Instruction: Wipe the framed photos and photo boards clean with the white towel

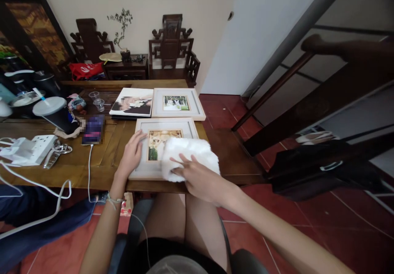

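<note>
A light wooden picture frame (166, 121) with a wide pale mat and a small photo lies flat near the table's front edge. My left hand (131, 153) holds its left side, fingers over the rim. My right hand (197, 177) presses a fluffy white cloth (193, 150) onto the frame's right part, its fingers spread over the cloth. The cloth covers the frame's lower right corner and part of the photo. Just behind lies a second picture frame (158, 111), beside a white-edged photo panel (132, 101) resting on something dark.
On the left of the wooden table (113, 159) are a phone (93, 130) on a white cable, a power strip (40, 148), a lidded dark cup with a straw (53, 111) and small clear cups (98, 103). Another person's jeans-clad leg (61, 224) shows at lower left. A dark wooden railing (295, 101) stands right.
</note>
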A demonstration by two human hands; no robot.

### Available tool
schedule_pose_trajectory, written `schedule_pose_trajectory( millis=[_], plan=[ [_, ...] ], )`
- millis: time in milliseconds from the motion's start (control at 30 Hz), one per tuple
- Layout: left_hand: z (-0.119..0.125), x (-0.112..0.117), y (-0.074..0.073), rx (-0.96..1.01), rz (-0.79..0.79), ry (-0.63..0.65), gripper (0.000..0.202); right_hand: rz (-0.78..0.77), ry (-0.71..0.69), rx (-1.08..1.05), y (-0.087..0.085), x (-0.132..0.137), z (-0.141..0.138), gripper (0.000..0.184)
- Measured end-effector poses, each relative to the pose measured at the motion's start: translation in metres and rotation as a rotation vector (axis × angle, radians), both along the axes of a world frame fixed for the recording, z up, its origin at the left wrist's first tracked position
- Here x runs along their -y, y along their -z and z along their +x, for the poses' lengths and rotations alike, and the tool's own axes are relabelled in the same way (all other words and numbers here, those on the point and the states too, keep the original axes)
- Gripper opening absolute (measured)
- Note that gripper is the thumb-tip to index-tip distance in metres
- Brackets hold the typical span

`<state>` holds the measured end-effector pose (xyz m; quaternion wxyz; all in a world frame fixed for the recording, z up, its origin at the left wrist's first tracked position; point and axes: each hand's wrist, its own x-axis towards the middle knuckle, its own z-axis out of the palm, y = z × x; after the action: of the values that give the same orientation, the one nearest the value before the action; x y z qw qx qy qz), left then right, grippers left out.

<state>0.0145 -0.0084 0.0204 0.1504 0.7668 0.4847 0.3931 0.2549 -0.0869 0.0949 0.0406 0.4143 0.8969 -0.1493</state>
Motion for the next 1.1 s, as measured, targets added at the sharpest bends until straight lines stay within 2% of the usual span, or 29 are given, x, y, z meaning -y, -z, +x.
schedule_pose_trajectory(
  millis=[133,200,300,367,433,500,567,667,767,833,867,967,1100],
  plan=[
    [-0.001,0.001,0.002,0.043,0.016,-0.052,0.039,0.061,0.002,-0.017,0.016,-0.054,-0.047,0.066],
    [-0.003,0.002,0.003,0.095,0.048,-0.084,0.04,0.165,0.003,-0.077,0.025,-0.074,-0.069,0.065],
    [-0.004,0.002,0.002,0.142,0.051,-0.134,0.039,0.17,-0.063,-0.117,0.025,-0.074,-0.078,0.059],
    [-0.005,0.003,0.0,0.126,0.028,-0.147,0.038,0.073,-0.15,-0.12,0.017,-0.055,-0.063,0.057],
    [-0.005,0.004,-0.001,0.097,0.014,-0.141,0.038,-0.018,-0.199,-0.157,0.006,-0.03,-0.034,0.058],
    [-0.005,0.003,-0.001,0.08,0.008,-0.124,0.039,-0.08,-0.119,-0.166,-0.002,-0.007,0.0,0.061],
    [-0.004,0.002,0.002,0.095,0.0,-0.114,0.041,-0.049,0.017,-0.149,-0.001,0.009,0.031,0.063],
    [-0.003,0.002,0.005,0.286,-0.099,-0.182,0.049,0.042,0.154,-0.201,0.017,0.022,0.061,0.063],
    [-0.001,0.016,0.002,0.615,-0.435,-0.292,0.06,0.12,0.157,-0.346,0.045,0.031,0.069,0.059],
    [0.0,0.034,-0.005,0.715,-0.714,-0.248,0.057,0.17,0.141,-0.426,0.058,0.036,0.068,0.055],
    [0.002,0.045,-0.01,0.731,-0.782,-0.209,0.052,0.19,0.13,-0.456,0.061,0.037,0.068,0.053],
    [0.004,0.078,-0.025,0.85,-0.82,-0.328,0.041,0.224,0.127,-0.543,0.06,0.038,0.072,0.048],
    [-0.01,0.107,-0.045,0.951,-0.877,-0.509,0.03,0.382,0.281,-0.712,0.057,0.032,0.084,0.042]
  ],
)
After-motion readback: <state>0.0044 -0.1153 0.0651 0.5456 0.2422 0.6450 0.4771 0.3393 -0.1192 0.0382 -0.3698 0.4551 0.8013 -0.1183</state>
